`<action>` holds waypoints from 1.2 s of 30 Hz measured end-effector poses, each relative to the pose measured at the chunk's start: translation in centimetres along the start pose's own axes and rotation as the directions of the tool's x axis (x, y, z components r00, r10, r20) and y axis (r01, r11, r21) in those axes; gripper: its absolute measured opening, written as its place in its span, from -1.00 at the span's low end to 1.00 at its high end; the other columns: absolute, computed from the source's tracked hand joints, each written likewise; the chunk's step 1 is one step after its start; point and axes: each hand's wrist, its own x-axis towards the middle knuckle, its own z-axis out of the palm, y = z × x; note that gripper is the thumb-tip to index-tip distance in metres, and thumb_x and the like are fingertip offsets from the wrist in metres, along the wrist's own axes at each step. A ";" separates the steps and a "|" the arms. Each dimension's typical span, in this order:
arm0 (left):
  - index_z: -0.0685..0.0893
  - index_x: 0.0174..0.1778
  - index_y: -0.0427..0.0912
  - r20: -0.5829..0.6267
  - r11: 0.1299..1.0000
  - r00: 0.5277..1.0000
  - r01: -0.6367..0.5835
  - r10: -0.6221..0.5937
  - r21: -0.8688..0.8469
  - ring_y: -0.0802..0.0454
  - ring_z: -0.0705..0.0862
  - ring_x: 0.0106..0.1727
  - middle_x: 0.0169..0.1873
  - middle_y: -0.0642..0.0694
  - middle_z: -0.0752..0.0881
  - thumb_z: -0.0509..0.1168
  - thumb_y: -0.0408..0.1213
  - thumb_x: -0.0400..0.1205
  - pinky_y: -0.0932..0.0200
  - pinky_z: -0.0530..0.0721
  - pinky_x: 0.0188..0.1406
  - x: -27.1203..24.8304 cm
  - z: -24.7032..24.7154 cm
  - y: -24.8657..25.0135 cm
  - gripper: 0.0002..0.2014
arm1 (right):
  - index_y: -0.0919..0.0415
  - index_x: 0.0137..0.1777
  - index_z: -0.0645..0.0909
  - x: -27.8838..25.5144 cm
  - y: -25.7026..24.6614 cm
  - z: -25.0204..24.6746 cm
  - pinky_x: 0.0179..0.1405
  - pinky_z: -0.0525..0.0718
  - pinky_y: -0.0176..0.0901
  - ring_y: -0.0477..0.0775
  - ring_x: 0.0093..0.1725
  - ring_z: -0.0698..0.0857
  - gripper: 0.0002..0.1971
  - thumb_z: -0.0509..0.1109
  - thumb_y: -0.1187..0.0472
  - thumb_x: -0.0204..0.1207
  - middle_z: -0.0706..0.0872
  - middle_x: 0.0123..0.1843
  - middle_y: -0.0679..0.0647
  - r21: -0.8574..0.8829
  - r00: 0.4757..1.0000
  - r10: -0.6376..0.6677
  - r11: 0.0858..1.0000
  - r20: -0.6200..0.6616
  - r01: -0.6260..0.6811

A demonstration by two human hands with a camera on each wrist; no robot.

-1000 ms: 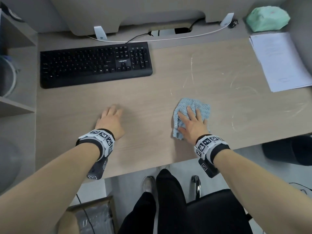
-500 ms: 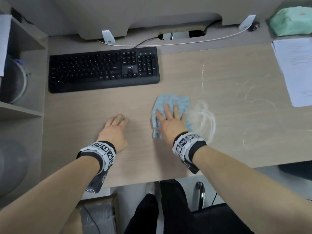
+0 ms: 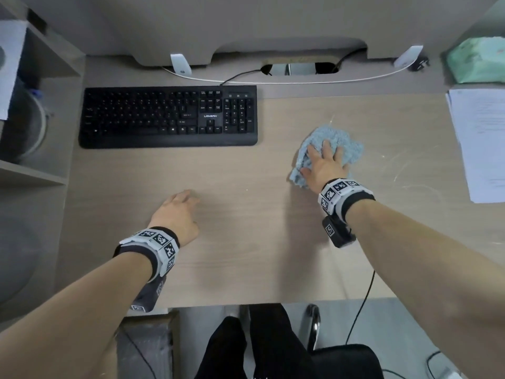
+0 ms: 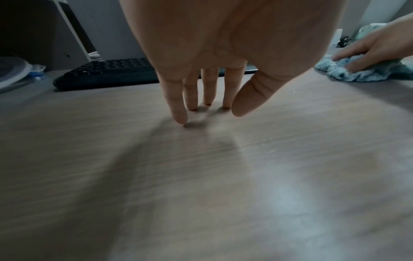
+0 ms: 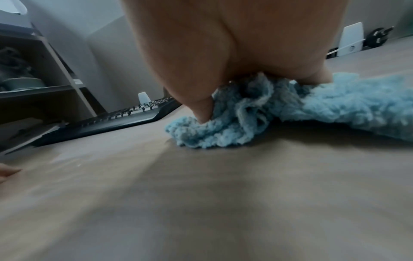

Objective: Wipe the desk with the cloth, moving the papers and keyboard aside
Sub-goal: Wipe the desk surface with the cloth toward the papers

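The right hand (image 3: 325, 166) lay flat with spread fingers, pressing the crumpled blue cloth (image 3: 336, 140) onto the desk (image 3: 246, 255) between the black keyboard (image 3: 169, 117) and the papers (image 3: 481, 143). The left hand (image 3: 177, 214) rested open, fingertips (image 4: 181, 118) touching the desk, holding nothing.

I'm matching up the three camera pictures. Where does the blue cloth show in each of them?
Head view: the cloth lies right of centre on the desk, under the right hand.
Left wrist view: the cloth is at the far right edge, beneath the right hand's fingers.
Right wrist view: the cloth is right of centre, bunched under the palm.
Shared landmark: the black keyboard, left of the cloth in all three.
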 end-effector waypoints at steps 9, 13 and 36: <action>0.27 0.59 -0.11 -0.117 0.985 0.987 0.090 -0.108 -0.151 -0.27 0.24 0.59 0.64 -0.18 0.20 0.24 -0.31 0.43 -0.19 0.37 0.53 4.0 -2.0 2.4 -0.28 | -0.17 0.74 -0.04 -0.9 1.1 0.9 0.68 -0.09 0.38 0.24 0.74 -0.28 -0.35 0.14 -0.12 0.72 -0.22 0.79 -0.03 -0.115 0.953 -0.296 0.947 0.057 0.301; 0.24 0.62 0.01 -0.079 0.991 0.994 0.062 -0.072 -0.120 -0.19 0.10 0.66 0.68 -0.06 0.10 0.24 -0.31 0.41 -0.15 0.25 0.61 4.9 -1.8 1.9 -0.22 | -0.21 0.73 -0.07 3.5 2.8 -2.6 0.67 -0.04 0.44 0.30 0.74 -0.25 -0.30 0.20 -0.14 0.69 -0.23 0.79 -0.03 -0.067 0.988 -0.147 0.986 0.048 0.150; 0.20 0.64 0.03 -0.049 0.994 0.997 -0.071 0.067 -0.078 -0.05 0.15 0.64 0.69 0.12 0.07 0.23 -0.36 0.41 0.02 0.30 0.58 3.8 -2.8 -0.7 -0.19 | -0.12 0.74 0.01 0.4 -0.3 -0.5 0.68 -0.01 0.39 0.30 0.74 -0.21 -0.35 0.17 -0.07 0.71 -0.16 0.80 0.02 -0.047 0.991 -0.137 0.989 0.004 0.137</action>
